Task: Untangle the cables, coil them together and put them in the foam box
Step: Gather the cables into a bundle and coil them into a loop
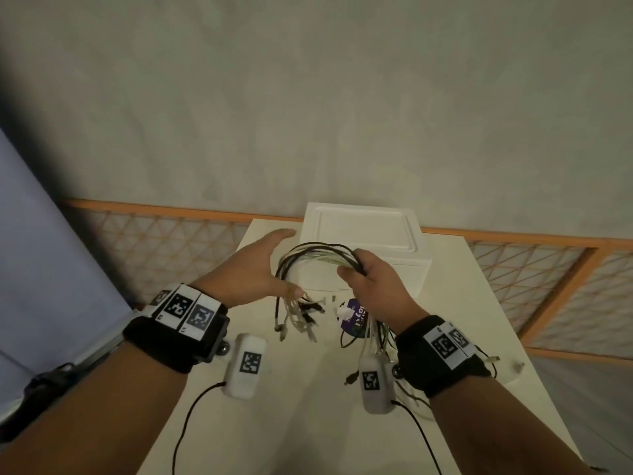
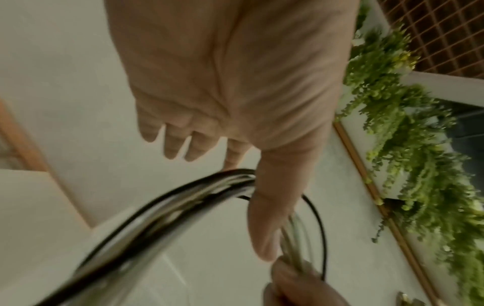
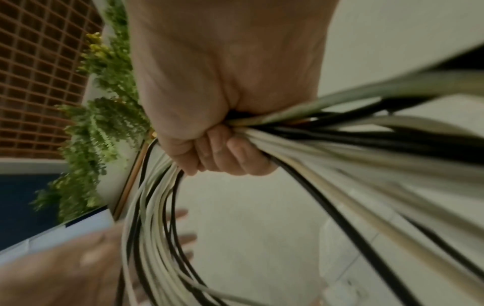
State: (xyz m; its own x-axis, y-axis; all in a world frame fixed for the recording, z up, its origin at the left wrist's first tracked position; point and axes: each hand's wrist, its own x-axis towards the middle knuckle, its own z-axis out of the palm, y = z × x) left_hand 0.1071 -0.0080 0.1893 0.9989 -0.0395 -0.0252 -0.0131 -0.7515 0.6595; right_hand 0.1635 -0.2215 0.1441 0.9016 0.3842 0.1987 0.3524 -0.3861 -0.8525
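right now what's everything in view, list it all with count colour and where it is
cables: one bundle, black and white, looped in the air between the hands, ends hanging toward the table
foam box: one, white, lid on, far end of the table
table: one, cream, under everything
purple label: one, purple with white lettering, on the table below the right hand
plants: a strip, green, hanging along the wall
lattice panel: orange frame, behind the table
wrist bands: two, black with black and white markers
left hand: open, thumb against the cables
right hand: grips the cables
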